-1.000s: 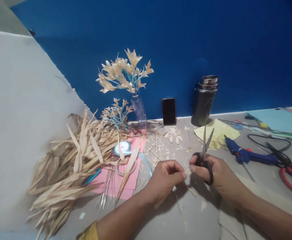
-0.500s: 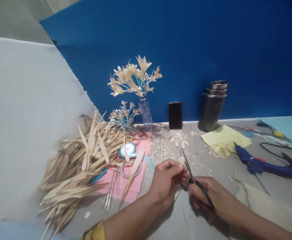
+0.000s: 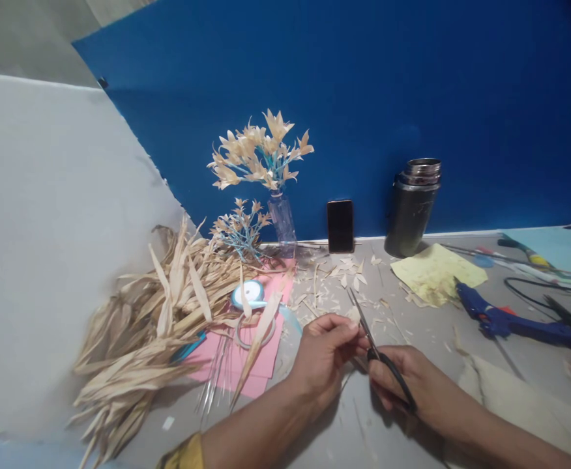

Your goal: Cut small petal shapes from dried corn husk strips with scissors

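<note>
My right hand point(image 3: 405, 378) grips black-handled scissors point(image 3: 367, 329), their blades pointing away from me and parted slightly at the tips. Close beside the blades, my left hand point(image 3: 325, 345) pinches a small pale piece of corn husk point(image 3: 354, 314) between thumb and fingers. Most of that piece is hidden by the fingers. Bits of cut husk point(image 3: 356, 277) lie scattered on the table beyond both hands. Left of my left hand, a long husk strip point(image 3: 261, 332) rests across pink paper point(image 3: 261, 371), near a roll of light blue ribbon point(image 3: 247, 295).
A heap of dried husks point(image 3: 133, 352) covers the left side. Husk flowers point(image 3: 261, 150) stand in a clear bottle point(image 3: 282, 225) at the back, near a phone point(image 3: 340, 226) and a dark flask point(image 3: 412, 212). A blue glue gun point(image 3: 515, 322) and yellow paper point(image 3: 437, 273) lie right.
The whole view has shifted slightly, so most things appear a little further left. Both hands, the scissors and the husk piece keep nearly the same positions.
</note>
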A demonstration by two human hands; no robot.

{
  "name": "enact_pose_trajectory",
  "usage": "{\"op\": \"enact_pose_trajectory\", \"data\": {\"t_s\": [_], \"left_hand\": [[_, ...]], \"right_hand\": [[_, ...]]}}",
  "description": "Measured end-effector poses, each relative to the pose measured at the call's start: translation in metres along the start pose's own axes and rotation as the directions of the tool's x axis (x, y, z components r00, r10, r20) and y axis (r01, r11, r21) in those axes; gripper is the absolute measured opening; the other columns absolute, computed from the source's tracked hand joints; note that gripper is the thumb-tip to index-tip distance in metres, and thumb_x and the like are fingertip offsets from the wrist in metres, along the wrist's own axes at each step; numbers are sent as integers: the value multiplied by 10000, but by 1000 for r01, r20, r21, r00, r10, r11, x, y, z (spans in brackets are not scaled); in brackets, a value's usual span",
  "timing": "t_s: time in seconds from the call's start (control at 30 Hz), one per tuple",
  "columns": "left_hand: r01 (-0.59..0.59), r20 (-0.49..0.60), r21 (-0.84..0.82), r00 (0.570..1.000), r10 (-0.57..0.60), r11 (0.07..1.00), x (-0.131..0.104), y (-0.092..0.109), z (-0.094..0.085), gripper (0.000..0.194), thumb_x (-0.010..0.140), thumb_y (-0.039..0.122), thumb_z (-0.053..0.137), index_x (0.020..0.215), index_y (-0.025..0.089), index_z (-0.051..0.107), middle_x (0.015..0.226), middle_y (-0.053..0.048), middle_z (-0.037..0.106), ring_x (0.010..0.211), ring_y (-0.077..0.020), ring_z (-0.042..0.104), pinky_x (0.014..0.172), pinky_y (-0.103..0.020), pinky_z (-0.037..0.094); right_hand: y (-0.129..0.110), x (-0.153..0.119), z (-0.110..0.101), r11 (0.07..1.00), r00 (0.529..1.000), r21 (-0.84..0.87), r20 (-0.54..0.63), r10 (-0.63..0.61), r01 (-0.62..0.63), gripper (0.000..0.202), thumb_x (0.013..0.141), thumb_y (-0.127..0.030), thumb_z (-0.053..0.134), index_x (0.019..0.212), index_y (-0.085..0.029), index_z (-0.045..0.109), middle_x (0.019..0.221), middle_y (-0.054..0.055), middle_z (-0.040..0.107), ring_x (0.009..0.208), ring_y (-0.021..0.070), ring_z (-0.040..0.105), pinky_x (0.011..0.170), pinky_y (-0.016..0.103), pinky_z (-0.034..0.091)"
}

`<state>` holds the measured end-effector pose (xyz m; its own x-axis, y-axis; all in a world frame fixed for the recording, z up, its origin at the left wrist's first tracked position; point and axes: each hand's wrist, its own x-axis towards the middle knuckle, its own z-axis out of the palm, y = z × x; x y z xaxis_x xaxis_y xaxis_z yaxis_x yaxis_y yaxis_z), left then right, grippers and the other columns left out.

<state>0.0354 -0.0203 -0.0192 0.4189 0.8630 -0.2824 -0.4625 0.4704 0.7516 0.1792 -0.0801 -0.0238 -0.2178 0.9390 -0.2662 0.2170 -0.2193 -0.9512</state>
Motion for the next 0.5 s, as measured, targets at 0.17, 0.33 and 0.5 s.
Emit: {"op": "enact_pose_trajectory", "data": {"t_s": [0.17,0.33,0.5], "left_hand": [[-3,8,-14,1000,3,1000,0,0,0,178,640,179,820,662,127,651,688,-51,684,624,-139,633,661,-266,475],[8,14,-16,1000,-7,1000,-1,1,1,181,643,188,818,670,131,648,719,-68,703,639,-148,643,676,-274,482],[10,16,-22,1000,-9,1000,-1,2,1,189,632,189,819,665,131,642,707,-67,699,630,-147,638,672,-274,480]], "right_hand": [[0,-1,0,999,999,16,-29,34,-34,592,749,-756,581,566,-214,430,478,-42,438,432,89,377,437,226,282],[0,-2,-1,999,999,-36,-30,28,-29,612,782,-774,518,562,-205,469,481,-34,449,426,92,384,428,229,283],[1,-2,-1,998,1000,-55,-1,-21,21,647,810,-804,428,595,-198,498,528,-12,492,453,106,420,440,233,312]]}}
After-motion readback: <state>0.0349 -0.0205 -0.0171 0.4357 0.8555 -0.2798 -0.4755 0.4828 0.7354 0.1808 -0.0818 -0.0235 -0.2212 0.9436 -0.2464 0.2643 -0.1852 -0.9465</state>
